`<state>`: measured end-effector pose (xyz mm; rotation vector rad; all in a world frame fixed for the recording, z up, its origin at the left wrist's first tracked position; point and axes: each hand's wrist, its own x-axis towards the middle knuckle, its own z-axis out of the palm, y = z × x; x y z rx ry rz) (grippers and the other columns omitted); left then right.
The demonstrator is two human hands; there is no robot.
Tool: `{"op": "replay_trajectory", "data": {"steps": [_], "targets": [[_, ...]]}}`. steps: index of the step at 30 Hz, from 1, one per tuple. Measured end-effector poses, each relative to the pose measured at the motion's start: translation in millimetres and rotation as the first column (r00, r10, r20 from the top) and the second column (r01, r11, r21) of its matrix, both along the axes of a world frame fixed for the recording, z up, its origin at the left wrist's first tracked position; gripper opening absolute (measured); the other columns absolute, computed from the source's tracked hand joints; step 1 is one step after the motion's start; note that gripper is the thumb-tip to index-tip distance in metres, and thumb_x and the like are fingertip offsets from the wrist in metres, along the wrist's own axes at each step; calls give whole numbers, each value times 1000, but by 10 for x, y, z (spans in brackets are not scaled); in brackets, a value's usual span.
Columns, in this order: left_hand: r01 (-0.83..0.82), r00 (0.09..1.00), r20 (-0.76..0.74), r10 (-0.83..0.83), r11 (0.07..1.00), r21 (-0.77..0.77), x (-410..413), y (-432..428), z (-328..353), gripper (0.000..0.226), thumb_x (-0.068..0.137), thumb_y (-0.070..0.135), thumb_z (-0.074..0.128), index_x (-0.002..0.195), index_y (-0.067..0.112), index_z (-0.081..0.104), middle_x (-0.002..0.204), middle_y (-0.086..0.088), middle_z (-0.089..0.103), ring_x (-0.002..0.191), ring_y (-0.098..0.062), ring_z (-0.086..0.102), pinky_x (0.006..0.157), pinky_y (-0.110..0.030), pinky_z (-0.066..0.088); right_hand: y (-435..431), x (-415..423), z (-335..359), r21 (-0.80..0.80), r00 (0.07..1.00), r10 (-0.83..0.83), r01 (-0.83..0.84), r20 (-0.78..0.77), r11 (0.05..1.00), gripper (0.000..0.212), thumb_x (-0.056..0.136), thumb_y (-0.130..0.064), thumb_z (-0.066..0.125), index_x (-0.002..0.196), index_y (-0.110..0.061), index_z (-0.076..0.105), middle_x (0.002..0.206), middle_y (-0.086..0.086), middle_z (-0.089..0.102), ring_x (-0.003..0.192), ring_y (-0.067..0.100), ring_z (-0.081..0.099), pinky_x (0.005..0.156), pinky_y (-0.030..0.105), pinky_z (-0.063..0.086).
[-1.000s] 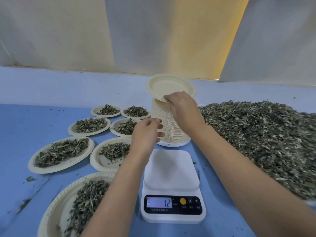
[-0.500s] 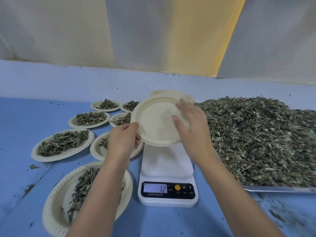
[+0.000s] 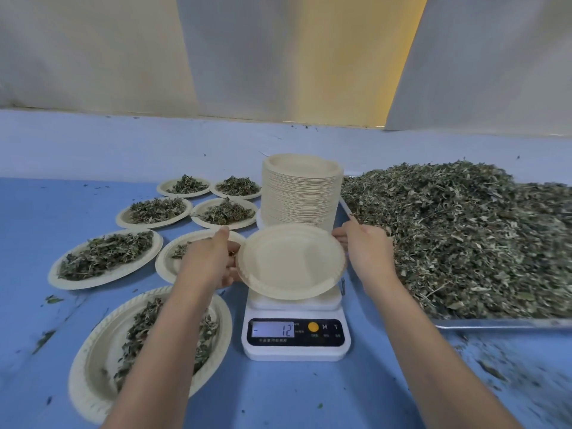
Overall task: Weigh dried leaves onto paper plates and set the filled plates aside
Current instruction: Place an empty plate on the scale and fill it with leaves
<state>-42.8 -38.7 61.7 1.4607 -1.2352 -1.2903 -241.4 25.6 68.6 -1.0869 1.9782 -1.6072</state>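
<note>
Holding an empty paper plate [image 3: 291,261] between both hands, the person stands at a blue desk [image 3: 46,205] with the plate directly over the white platform of a digital scale [image 3: 297,335]. The left hand [image 3: 207,261] grips the plate's left rim, thumb on top and fingers [image 3: 230,269] curled beneath. The right hand [image 3: 368,252] pinches the right rim with its fingertips. The plate is tilted, near edge lower. Whether it touches the platform cannot be determined. The scale's display [image 3: 272,329] reads 12 with a minus sign. Just behind the scale stands a tall stack of paper plates [image 3: 300,193], upright. To the right, a large heap of dried leaves [image 3: 464,230] fills a metal tray [image 3: 501,324], whose near edge lies beside the scale. To the left, seven filled plates [image 3: 105,258] sit on the desk, each carrying a portion of leaves. The nearest is partly hidden by the left forearm and another by the left hand. Loose leaf fragments are scattered across the desk surface. Pale curtains [image 3: 93,51] hang behind the desk.
</note>
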Motion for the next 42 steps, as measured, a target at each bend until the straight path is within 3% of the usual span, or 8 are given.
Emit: {"op": "replay_trajectory", "data": {"steps": [14,19,23,25,28,33,36,42], "targets": [[8,993,114,-11,1000,21,-49,-70,-65,48,100,42,32,97,7,66,80,-10,70,54,-22,60,47,-26,39,-56,-79,-152,150,991,-15,35,-133,988,38,92,-23,46,100,11,63,101,25,67,99,40,60,89,52,48],[-59,917,346,198,925,-375,-84,13,-47,52,100,36,34,92,-2,68,86,-12,69,76,-27,62,66,-34,43,-38,-159,-107,34,982,-55,62,-180,998,33,90,-17,47,100,11,62,101,26,66,100,41,60,85,53,49],[2,962,233,142,851,-526,-313,232,73,39,98,26,40,85,3,68,82,-4,68,74,-20,61,60,-25,36,62,-421,-79,-29,900,-157,159,-407,987,29,91,-18,46,108,-12,69,105,6,70,87,25,59,70,32,43],[87,979,203,23,850,-519,-483,335,111,34,98,25,42,82,14,70,83,7,69,73,-8,61,61,-18,37,132,-666,-127,146,745,-31,171,-666,974,36,94,-22,46,129,-20,57,135,6,55,118,23,52,86,34,42],[207,976,151,-154,863,-461,-751,429,121,33,96,26,44,76,20,70,78,10,70,67,-4,62,62,-23,41,239,-1057,-273,475,500,325,207,-803,855,51,101,-36,37,150,-28,24,161,3,1,148,21,-2,116,47,14],[243,966,29,-257,860,-449,-1080,522,207,34,94,21,46,71,20,70,74,8,71,56,-1,59,57,-22,39,294,-1259,-501,735,659,487,151,-573,660,58,101,-50,26,152,-34,4,159,8,-19,146,30,-14,118,44,4],[262,956,-3,-294,855,-447,-1144,563,201,35,95,21,46,70,21,71,74,8,72,55,-2,61,59,-23,39,240,-1206,-514,786,684,523,121,-508,606,56,102,-45,22,152,-32,1,159,9,-17,147,32,-8,119,44,5],[243,957,-45,-287,877,-415,-1133,553,184,35,94,22,47,68,21,71,73,8,72,54,-3,60,61,-26,39,201,-1059,-441,694,525,509,245,-682,677,40,102,-20,33,141,-16,27,141,15,25,129,36,26,105,48,29]]}}
